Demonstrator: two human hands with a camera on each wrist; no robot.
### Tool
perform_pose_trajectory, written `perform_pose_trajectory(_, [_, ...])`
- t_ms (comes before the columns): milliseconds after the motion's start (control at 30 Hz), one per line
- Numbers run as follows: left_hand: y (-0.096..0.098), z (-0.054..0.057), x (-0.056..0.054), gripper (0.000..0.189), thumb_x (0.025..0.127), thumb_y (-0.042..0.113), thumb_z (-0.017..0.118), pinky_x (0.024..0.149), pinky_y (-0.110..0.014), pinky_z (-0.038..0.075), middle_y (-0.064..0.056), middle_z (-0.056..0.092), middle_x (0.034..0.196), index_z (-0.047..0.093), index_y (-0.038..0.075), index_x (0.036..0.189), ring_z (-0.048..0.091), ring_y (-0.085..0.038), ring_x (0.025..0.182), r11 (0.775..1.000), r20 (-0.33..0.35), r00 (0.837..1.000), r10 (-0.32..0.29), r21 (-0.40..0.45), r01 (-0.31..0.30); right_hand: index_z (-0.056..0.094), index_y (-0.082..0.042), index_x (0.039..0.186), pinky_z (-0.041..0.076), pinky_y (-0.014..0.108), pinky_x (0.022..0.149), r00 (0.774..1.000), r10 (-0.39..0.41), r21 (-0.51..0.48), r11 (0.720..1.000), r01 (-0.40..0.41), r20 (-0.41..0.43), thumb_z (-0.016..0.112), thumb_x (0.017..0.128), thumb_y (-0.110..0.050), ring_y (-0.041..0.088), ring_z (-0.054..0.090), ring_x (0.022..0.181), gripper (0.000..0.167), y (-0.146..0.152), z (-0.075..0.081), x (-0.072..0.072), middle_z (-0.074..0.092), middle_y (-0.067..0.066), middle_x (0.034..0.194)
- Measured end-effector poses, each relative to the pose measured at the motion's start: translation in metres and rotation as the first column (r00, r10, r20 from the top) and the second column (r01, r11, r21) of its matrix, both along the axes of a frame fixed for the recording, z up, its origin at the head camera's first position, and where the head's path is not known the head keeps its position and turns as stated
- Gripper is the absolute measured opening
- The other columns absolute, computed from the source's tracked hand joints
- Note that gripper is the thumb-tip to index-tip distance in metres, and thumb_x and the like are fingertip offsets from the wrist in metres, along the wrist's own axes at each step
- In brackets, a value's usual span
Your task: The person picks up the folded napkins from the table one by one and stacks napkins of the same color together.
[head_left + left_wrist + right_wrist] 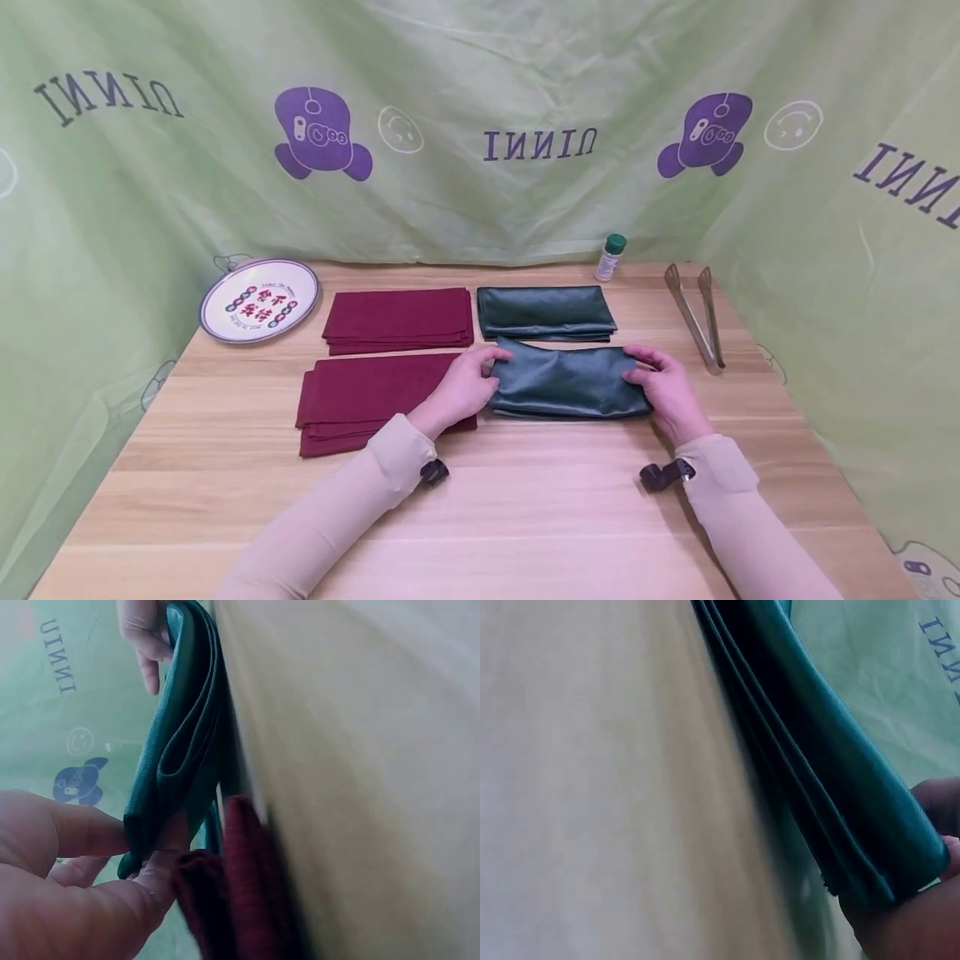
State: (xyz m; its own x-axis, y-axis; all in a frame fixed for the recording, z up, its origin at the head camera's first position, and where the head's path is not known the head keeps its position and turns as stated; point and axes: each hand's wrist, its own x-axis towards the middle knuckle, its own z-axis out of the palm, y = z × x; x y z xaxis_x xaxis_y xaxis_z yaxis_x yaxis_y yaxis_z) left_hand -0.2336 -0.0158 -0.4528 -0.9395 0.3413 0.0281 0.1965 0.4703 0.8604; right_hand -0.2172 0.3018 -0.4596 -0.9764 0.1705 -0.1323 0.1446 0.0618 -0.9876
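A folded, satiny dark green cloth (566,385) is held at both ends between the hands. My left hand (459,385) pinches its left end between thumb and fingers. At the other end, my right hand (672,396) grips the cloth with the thumb toward me. The left wrist view shows the looped layers of the green cloth (176,742) and its corner between the left fingers. Stacked folds also appear on the green cloth (840,772) in the right wrist view. Beside the left hand lies a folded maroon cloth (375,392), partly hidden by that hand and forearm.
Behind lie another folded green cloth (543,310) and a second maroon cloth (397,318). A plate (258,287) leans at the far left of the wooden table (555,517). A green-capped bottle (609,258) and metal tongs (696,321) are on the right. Printed green curtains (450,208) surround it.
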Motion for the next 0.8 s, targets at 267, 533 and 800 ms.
perform_pose_trajectory(267, [-0.002, 0.023, -0.017, 0.040, 0.087, -0.007, 0.060, 0.083, -0.035, 0.051, -0.005, 0.054, 0.132, 0.068, 0.012, 0.120, 0.057, -0.023, 0.096, 0.997, -0.073, 0.997, -0.002, 0.074, 0.007, 0.060, 0.007, 0.121, 0.048, 0.016, 0.069, 0.995, -0.042, 0.046, 0.998, 0.046, -0.089, 0.064, 0.082, 0.013, 0.006, 0.056, 0.085, 0.039, -0.003, 0.023, -0.018, 0.059, -0.002, 0.102])
perform_pose_trajectory(533, [-0.004, 0.036, -0.052, 0.038, 0.087, -0.005, 0.060, 0.071, -0.030, 0.047, -0.004, 0.056, 0.122, 0.068, 0.014, 0.119, 0.051, -0.022, 0.092, 0.997, -0.104, 0.994, 0.047, 0.066, -0.040, 0.058, 0.006, 0.125, 0.047, 0.017, 0.074, 0.989, -0.057, 0.161, 0.984, 0.079, -0.138, 0.063, 0.084, 0.009, 0.011, 0.052, 0.095, 0.041, -0.015, 0.046, -0.055, 0.056, 0.002, 0.110])
perform_pose_trajectory(800, [-0.005, 0.034, -0.082, 0.041, 0.087, -0.006, 0.058, 0.057, -0.026, 0.043, -0.008, 0.053, 0.113, 0.068, 0.015, 0.120, 0.049, -0.022, 0.084, 0.990, -0.047, 0.994, 0.103, 0.104, -0.098, 0.063, 0.002, 0.117, 0.045, 0.019, 0.072, 0.977, -0.114, 0.229, 0.961, 0.154, -0.180, 0.060, 0.080, 0.010, 0.010, 0.052, 0.089, 0.038, -0.030, 0.049, -0.090, 0.058, 0.007, 0.103])
